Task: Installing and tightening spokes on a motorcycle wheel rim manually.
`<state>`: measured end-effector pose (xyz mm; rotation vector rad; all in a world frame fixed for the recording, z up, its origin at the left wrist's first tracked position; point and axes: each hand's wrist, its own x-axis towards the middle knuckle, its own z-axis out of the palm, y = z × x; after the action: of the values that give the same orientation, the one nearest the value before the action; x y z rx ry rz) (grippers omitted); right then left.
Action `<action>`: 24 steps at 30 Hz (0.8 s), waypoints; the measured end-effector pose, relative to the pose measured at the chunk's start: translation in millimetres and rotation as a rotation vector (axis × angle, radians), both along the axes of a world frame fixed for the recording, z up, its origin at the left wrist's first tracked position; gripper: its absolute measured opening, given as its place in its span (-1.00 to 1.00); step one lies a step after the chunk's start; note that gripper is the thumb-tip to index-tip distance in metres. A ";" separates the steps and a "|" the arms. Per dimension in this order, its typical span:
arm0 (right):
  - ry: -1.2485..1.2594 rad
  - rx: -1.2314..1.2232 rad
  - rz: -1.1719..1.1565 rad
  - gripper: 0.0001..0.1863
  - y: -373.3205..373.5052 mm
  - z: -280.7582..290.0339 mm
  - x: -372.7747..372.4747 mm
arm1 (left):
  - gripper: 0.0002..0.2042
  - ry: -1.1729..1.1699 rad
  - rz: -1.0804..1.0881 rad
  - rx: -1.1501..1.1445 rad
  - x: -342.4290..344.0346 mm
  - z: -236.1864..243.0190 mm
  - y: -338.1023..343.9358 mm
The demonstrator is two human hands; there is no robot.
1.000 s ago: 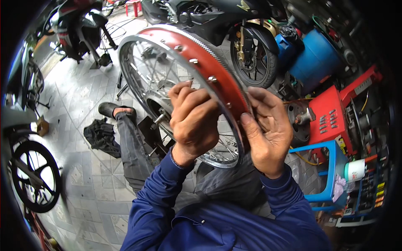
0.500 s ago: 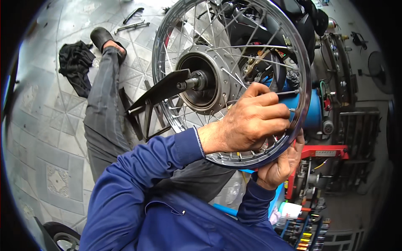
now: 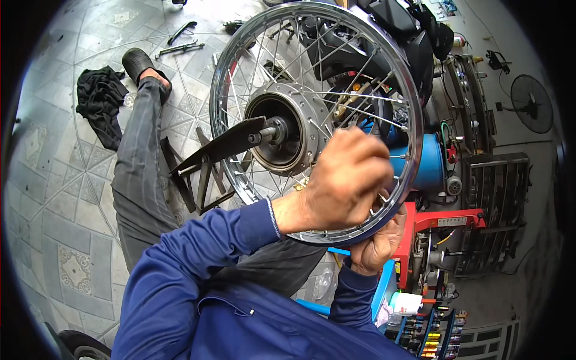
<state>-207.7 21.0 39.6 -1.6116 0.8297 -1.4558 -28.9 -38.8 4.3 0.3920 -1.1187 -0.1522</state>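
A spoked motorcycle wheel stands in front of me, with a chrome rim and a grey metal hub. Its axle rests on a dark metal stand. My left hand is closed over the spokes on the rim's near right part. Motion smears its fingers, and whatever they hold is hidden. Against the outer side of the rim, lower right, my right hand has its fingers bent together. The rim partly covers those fingertips, so I cannot make out what is between them.
Behind the wheel are a dark motorcycle and a blue tank. A red metal arm stands to the right, above a rack of small bottles. Black cloth and metal parts lie on the tiled floor.
The view has shifted, so the wheel and surroundings sit slightly further left. My left hand has moved a little down along the rim and now blurs. My right hand's raised fingers have drawn in.
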 end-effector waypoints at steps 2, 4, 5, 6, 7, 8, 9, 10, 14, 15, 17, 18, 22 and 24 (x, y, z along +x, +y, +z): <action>-0.016 0.049 0.020 -0.38 -1.1 -2.8 -3.4 | -0.67 0.196 0.103 0.121 -2.6 14.3 -6.4; -0.021 0.040 0.015 -0.37 -0.5 -4.4 -5.9 | -0.70 0.140 -0.026 0.163 -12.9 16.7 -11.9; -0.036 0.040 0.002 -0.36 1.3 -3.9 -6.2 | -0.72 0.117 -0.065 0.173 -16.8 19.4 -11.5; -0.050 0.017 -0.031 -0.41 4.2 -4.6 -3.8 | -0.76 0.203 -0.066 0.125 -23.6 23.4 -14.7; -0.060 -0.010 -0.067 -0.46 4.6 -4.3 0.5 | -0.79 0.223 -0.066 0.102 -28.1 25.3 -15.9; -0.033 -0.002 -0.035 -0.46 3.5 -5.3 -8.5 | -0.81 0.243 -0.068 0.078 -31.6 24.7 -16.6; -0.010 0.013 0.019 -0.46 1.2 -7.4 -14.6 | -0.83 0.225 0.001 0.069 -28.5 20.3 -14.8; -0.006 0.014 0.035 -0.46 0.7 -7.1 -15.4 | -0.86 0.213 0.052 0.048 -28.0 19.2 -14.0; 0.005 0.019 0.033 -0.47 3.3 -8.1 -13.4 | -0.91 0.082 0.101 0.170 -27.5 17.3 -4.6; -0.001 0.027 0.036 -0.47 3.0 -9.5 -12.6 | -0.88 0.010 0.076 0.203 -25.5 15.0 -2.2; -0.003 0.021 0.035 -0.47 4.3 -8.7 -9.7 | -0.84 0.087 0.123 0.163 -22.9 17.7 1.5; 0.002 0.015 0.029 -0.47 6.3 -6.3 -8.0 | -0.81 0.170 0.166 0.109 -21.9 20.1 3.6; 0.063 -0.017 0.014 -0.44 2.8 0.0 -9.0 | -0.64 0.274 0.176 0.044 -15.0 -8.5 18.4; 0.052 -0.025 -0.007 -0.44 -2.1 6.6 -12.4 | -0.67 0.281 0.039 0.182 -10.2 -37.9 42.6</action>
<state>-220.2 18.9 46.2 -1.6733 0.8502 -1.4401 -39.1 3.8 -33.5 0.5366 -0.8219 -0.2671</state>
